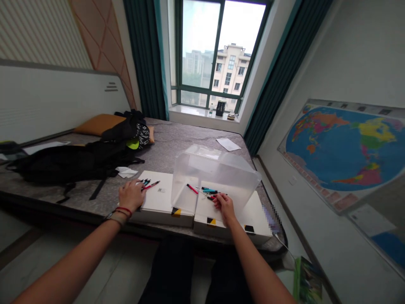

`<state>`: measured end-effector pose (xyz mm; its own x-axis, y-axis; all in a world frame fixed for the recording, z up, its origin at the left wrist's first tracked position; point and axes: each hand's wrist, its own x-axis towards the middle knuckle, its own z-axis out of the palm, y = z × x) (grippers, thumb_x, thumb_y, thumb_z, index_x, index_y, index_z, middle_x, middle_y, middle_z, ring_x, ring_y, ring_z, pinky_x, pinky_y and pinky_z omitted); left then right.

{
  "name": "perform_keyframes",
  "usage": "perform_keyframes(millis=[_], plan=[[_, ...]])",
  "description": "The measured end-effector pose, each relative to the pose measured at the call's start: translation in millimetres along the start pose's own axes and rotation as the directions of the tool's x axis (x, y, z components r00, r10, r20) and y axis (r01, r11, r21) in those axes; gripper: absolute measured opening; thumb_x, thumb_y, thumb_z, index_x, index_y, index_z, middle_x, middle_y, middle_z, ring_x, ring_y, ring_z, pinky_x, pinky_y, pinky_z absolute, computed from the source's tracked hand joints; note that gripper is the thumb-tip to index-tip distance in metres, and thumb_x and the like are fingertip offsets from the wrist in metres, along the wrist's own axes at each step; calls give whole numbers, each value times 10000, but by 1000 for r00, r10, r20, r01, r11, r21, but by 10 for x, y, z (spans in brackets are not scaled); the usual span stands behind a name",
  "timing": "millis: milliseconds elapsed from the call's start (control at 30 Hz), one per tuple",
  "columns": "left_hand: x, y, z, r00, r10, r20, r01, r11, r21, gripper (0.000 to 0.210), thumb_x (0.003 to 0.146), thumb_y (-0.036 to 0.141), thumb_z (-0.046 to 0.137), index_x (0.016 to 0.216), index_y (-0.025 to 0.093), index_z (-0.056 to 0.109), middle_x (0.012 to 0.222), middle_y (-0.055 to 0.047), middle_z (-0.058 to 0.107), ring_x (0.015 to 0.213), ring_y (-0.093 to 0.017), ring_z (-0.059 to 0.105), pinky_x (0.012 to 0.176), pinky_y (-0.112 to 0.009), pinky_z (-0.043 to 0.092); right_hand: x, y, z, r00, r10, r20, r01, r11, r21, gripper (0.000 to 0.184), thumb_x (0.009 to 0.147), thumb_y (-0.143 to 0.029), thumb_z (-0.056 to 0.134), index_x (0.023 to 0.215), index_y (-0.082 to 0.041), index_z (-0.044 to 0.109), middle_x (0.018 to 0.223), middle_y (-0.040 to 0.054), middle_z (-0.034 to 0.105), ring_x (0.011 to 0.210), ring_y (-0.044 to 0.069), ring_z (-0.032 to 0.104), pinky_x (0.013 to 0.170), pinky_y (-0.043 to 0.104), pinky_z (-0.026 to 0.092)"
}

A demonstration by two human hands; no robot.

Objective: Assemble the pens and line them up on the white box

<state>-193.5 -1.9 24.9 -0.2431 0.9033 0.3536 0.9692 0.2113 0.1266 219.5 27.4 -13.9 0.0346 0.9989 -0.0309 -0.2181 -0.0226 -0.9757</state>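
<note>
My left hand (130, 196) rests at the left end of a white box (164, 197), its fingers curled over pens. A red pen (152, 185) juts from beside the thumb, and dark teal-tipped pens (146, 182) stick out by the fingertips. My right hand (225, 207) pinches a dark and red pen (211, 197) at the mouth of a clear plastic bin (218, 169), which lies tipped over the boxes. Near those fingers lie a teal pen (209, 191) and a pink-red pen (192, 189). The ends of the held pens are partly hidden.
A second white box (253, 215) stands to the right on the grey mattress (167, 135). To the left lie a black backpack (72, 160), an orange cushion (99, 124) and a crumpled tissue (126, 172). A white sheet of paper (228, 144) lies behind the bin.
</note>
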Motion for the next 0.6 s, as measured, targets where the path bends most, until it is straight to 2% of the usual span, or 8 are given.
perform_keyframes(millis=[233,367,500,600], plan=[[-1,24,-3,978,-204,35,206,976,-76,281,827,377,503,932,194,687,1146,-166,617,1063,-356,528,866,-485,434,12,14,-11,1000,-15,16,15,1000,13,342,732,-513,714,739,-177,651,663,42,663,496,125,528,455,247,406],[27,-68,38,978,-200,66,207,971,-122,316,802,445,544,905,188,697,1109,-171,629,1012,-343,573,835,-459,465,8,1,-4,1000,-6,5,6,999,32,325,725,-500,723,732,-182,655,656,36,665,488,121,526,450,246,400],[49,-152,49,985,-147,95,159,977,-139,371,768,530,581,870,197,707,1092,-167,643,997,-336,594,844,-451,473,12,6,-6,1000,1,5,-2,999,48,324,720,-498,734,733,-182,661,658,40,669,485,120,532,440,244,400],[62,-188,63,992,-102,71,113,978,-176,408,831,537,509,902,200,729,1179,-181,626,1041,-341,588,885,-469,451,17,16,-12,1000,-1,3,1,999,54,346,727,-518,729,741,-179,662,669,46,673,488,121,542,447,246,415]])
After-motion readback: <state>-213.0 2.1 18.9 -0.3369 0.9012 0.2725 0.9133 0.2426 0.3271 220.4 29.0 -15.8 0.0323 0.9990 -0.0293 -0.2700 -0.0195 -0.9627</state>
